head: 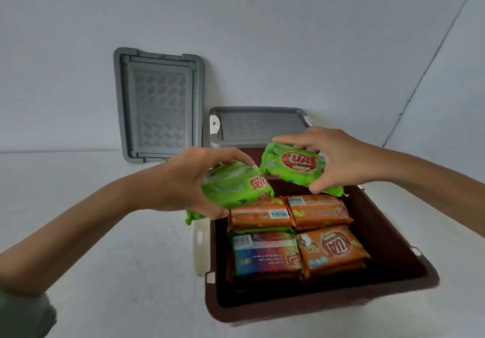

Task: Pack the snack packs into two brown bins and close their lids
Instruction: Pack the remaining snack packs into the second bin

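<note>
Two green snack packs hang in the air over the far end of the open brown bin (pixel 315 309). The left green pack (pixel 233 188) is blurred, its print is hard to read, and its near end is hidden behind the left hand (pixel 183 180). That hand's fingers (pixel 231 157) curl over the pack's top edge and the thumb presses from beneath, so it grips the pack. The right green pack (pixel 296 166) shows a red oval logo. The right hand (pixel 338 156) pinches it, fingers (pixel 291 141) along the upper edge and thumb at the lower corner. The two packs nearly meet between the fingertips; whether they touch I cannot tell.

Just below the fingers, inside the bin, two orange packs (pixel 259 213) lie side by side. Nearer the person, a multicoloured pack (pixel 265 252) lies beside a third orange pack (pixel 333 248). More packs lie under these, mostly hidden. A white latch (pixel 200 246) hangs on the bin's left side.

Beyond the fingers a flat grey lid (pixel 257 125) rests on something brown that the hands and packs largely cover. Up and left of the fingers, a leaning grey lid (pixel 157 104) stands against the wall (pixel 262 23). The bin stands on a pale bench (pixel 118 246). A greenish sleeve (pixel 21 314) is cut off at the lower left corner.
</note>
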